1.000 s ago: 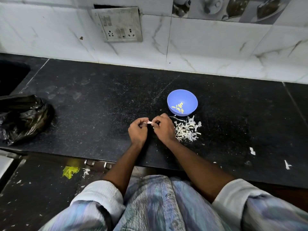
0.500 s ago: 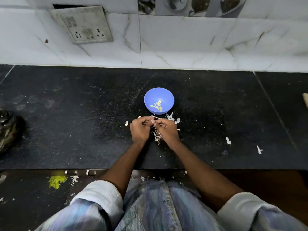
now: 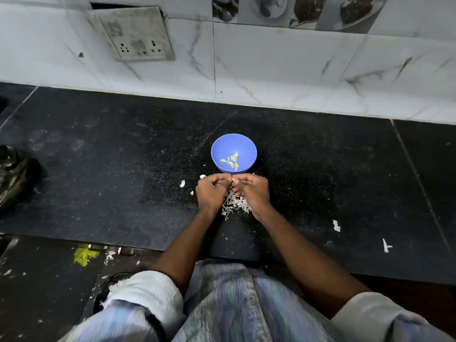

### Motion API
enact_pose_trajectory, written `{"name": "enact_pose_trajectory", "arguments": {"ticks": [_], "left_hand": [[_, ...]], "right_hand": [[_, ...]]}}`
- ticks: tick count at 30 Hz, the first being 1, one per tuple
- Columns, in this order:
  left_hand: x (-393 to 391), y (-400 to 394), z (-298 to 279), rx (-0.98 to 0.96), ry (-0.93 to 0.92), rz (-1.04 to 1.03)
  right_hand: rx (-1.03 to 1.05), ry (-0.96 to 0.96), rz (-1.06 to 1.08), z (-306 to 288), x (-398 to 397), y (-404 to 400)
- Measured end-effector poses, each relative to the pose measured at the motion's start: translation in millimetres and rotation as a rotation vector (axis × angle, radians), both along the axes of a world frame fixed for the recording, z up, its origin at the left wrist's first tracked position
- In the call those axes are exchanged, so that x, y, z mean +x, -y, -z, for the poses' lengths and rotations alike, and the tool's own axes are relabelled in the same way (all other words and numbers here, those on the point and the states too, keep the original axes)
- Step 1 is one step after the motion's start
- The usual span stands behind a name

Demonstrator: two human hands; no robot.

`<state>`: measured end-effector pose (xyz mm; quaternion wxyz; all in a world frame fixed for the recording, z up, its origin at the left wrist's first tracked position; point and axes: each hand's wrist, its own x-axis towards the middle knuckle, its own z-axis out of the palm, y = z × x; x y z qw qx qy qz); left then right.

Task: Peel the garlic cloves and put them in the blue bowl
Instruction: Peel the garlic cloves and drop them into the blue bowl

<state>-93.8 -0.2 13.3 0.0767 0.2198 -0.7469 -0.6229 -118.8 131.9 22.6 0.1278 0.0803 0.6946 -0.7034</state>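
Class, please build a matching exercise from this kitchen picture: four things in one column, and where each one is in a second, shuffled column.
Things:
1. peeled cloves
2. garlic skins
3. black bag
4. socket plate

Places:
A. on the wall
B. inside the blue bowl
C. far left of the counter
D. on the counter between the wrists

Pairs: 1-B, 2-D, 3-C, 4-A

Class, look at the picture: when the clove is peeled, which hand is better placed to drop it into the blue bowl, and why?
Probably the right hand: the blue bowl lies just beyond it, slightly to its side. Both hands pinch the clove, so the left hand could also manage.
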Motion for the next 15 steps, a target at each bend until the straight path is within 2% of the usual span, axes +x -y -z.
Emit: {"name": "enact_pose_trajectory", "arguments": {"ticks": [9,15], "left_hand": [[-2.1,4.5,4.6,-0.042,0.012,0.014],[4.2,3.3,9.7,0.006,-0.009,0.111]], "right_hand": [[0.027,-0.031,0.002,2.9,-2.9,1.0],[0.059,-0.038,-0.015,3.9,-6.3,-3.2]]}}
